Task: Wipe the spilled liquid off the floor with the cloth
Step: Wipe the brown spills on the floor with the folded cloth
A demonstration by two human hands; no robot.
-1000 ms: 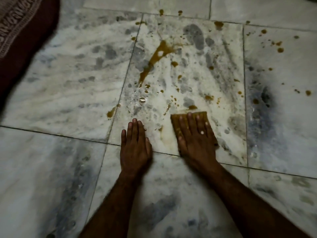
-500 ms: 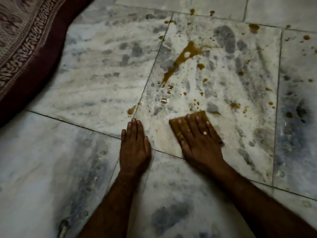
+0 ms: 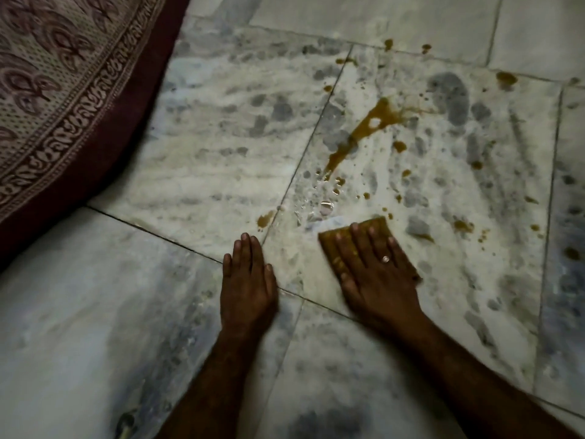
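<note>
Head: right hand flat on cloth.

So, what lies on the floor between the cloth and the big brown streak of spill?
In the head view, between cloth and streak: wet marble with clear droplets and small brown spots.

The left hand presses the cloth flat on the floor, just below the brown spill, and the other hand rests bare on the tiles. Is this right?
Not quite: the head view shows the right hand pressing the cloth flat below the brown spill. The left hand rests bare on the tiles.
</note>
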